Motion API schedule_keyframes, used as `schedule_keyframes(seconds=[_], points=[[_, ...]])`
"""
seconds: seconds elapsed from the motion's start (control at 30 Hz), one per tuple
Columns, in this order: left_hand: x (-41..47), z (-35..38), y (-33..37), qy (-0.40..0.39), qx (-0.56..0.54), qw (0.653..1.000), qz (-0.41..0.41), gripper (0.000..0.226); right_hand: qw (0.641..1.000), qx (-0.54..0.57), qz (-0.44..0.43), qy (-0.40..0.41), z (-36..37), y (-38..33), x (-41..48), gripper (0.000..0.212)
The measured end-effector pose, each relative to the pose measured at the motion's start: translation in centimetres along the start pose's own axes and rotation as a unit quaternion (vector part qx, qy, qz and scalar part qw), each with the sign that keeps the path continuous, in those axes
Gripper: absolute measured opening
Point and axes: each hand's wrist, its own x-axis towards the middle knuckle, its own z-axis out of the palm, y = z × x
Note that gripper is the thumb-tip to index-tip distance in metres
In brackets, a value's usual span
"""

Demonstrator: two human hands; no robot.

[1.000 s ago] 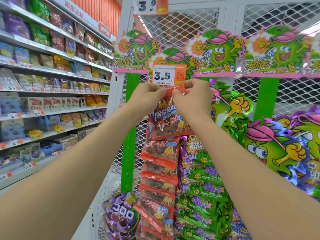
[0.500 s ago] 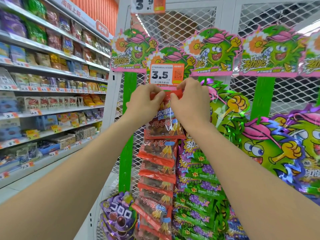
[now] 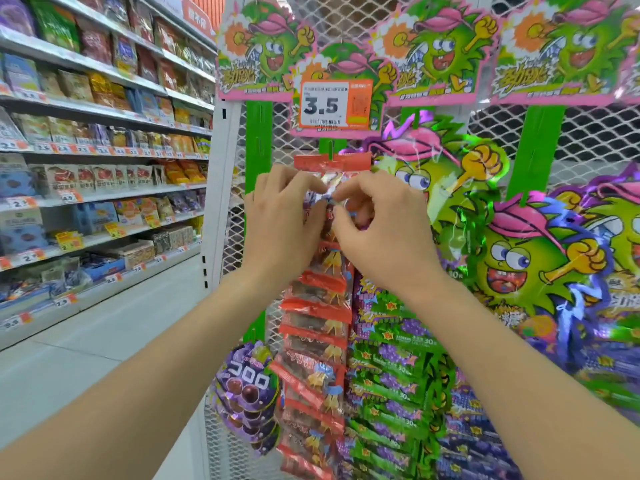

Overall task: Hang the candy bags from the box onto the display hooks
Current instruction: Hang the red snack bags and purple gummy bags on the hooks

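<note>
Left hand: fingers curled, thumb and forefinger pinching the crinkled film of the top candy bag. Right hand: likewise curled, pinching the same film just beside the left. Bag: directly below the price tag, its red header apparently threaded on the display hook, though the hole itself is too small to confirm. Below the tag, further down: column of matching red bags. Handling: before you let go, check that the hook passes cleanly through the header; draw the film gently downward so the bag lies flat, face out; avoid tugging, since the thin header probably tears easily.
</note>
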Motion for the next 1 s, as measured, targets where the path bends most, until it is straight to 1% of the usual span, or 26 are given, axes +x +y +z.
schedule_keyframes(seconds=[0.07, 0.13, 0.17, 0.2, 0.23, 0.27, 0.3, 0.33, 0.4, 0.43, 0.47, 0.5, 0.53, 0.57, 0.63, 0.7, 0.73, 0.77, 0.87, 0.93, 1.0], points=[[-3.7, -1.3, 0.1, 0.004, -0.005, 0.999, 0.049, 0.005, 0.994, 0.075, 0.032, -0.069, -1.2, -1.4, -4.3, 0.01], [-8.7, -2.0, -0.1, -0.034, -0.026, 0.995, 0.087, 0.003, 0.969, 0.111, 0.091, -0.202, -1.6, -1.7, -9.7, 0.008], [-11.4, -2.1, -0.3, -0.074, -0.042, 0.991, 0.101, 0.002, 0.943, 0.105, 0.12, -0.292, -1.5, -1.3, -12.4, 0.006], [-14.2, -2.2, -0.4, -0.126, -0.058, 0.985, 0.105, 0.002, 0.904, 0.092, 0.146, -0.39, -1.2, -0.5, -15.1, 0.005], [-17.0, -2.0, -0.6, -0.193, -0.069, 0.974, 0.098, 0.001, 0.858, 0.079, 0.164, -0.481, -0.7, 0.4, -17.9, 0.008], [-19.9, -1.5, -1.2, -0.279, -0.07, 0.955, 0.078, 0.002, 0.809, 0.073, 0.176, -0.556, 0.0, 1.4, -20.6, 0.011], [-22.7, -0.9, -1.6, -0.373, -0.066, 0.924, 0.053, 0.006, 0.767, 0.071, 0.191, -0.608, 0.7, 2.3, -23.4, 0.014], [-25.4, -0.1, -2.3, -0.466, -0.058, 0.882, 0.031, 0.014, 0.736, 0.068, 0.209, -0.64, 1.6, 3.0, -26.1, 0.017], [-30.5, 1.7, -3.4, -0.615, -0.052, 0.787, 0.001, 0.024, 0.701, 0.054, 0.254, -0.664, 3.3, 4.4, -31.2, 0.02], [-33.1, 2.6, -3.8, -0.667, -0.052, 0.743, -0.021, 0.023, 0.69, 0.04, 0.27, -0.67, 4.1, 5.3, -33.9, 0.021], [-35.4, 3.5, -4.1, -0.701, -0.055, 0.71, -0.048, 0.022, 0.681, 0.021, 0.278, -0.677, 4.9, 6.0, -36.3, 0.02], [-37.8, 4.2, -4.6, -0.721, -0.054, 0.686, -0.086, 0.02, 0.671, 0.004, 0.285, -0.684, 5.5, 6.8, -38.6, 0.019], [-40.2, 4.8, -5.3, -0.731, -0.049, 0.67, -0.124, 0.02, 0.658, -0.015, 0.294, -0.693, 5.9, 7.6, -40.6, 0.019], [-42.8, 5.6, -6.2, -0.737, -0.039, 0.657, -0.157, 0.022, 0.648, -0.031, 0.308, -0.696, 6.1, 8.2, -42.3, 0.019], [-47.9, 7.1, -7.8, -0.744, -0.017, 0.638, -0.197, 0.032, 0.628, -0.064, 0.327, -0.703, 6.2, 9.4, -45.5, 0.022], [-53.3, 8.7, -9.8, -0.744, 0.01, 0.621, -0.247, 0.025, 0.604, -0.085, 0.339, -0.716, 6.2, 10.6, -48.5, 0.028], [-56.1, 9.7, -10.8, -0.744, 0.024, 0.616, -0.259, 0.026, 0.591, -0.09, 0.348, -0.722, 6.2, 11.2, -50.1, 0.031], [-59.3, 10.8, -12.2, -0.738, 0.032, 0.614, -0.28, 0.034, 0.579, -0.086, 0.36, -0.726, 6.4, 11.6, -51.5, 0.033], [-65.8, 13.1, -14.5, -0.715, 0.06, 0.609, -0.337, 0.069, 0.55, -0.062, 0.396, -0.733, 7.5, 12.3, -54.5, 0.032], [-66.6, 13.6, -14.2, -0.696, 0.077, 0.607, -0.375, 0.09, 0.54, -0.047, 0.416, -0.73, 8.9, 12.5, -55.8, 0.025], [-68.1, 14.3, -14.4, -0.685, 0.094, 0.615, -0.378, 0.107, 0.539, -0.035, 0.434, -0.721, 10.3, 12.5, -56.6, 0.013]])
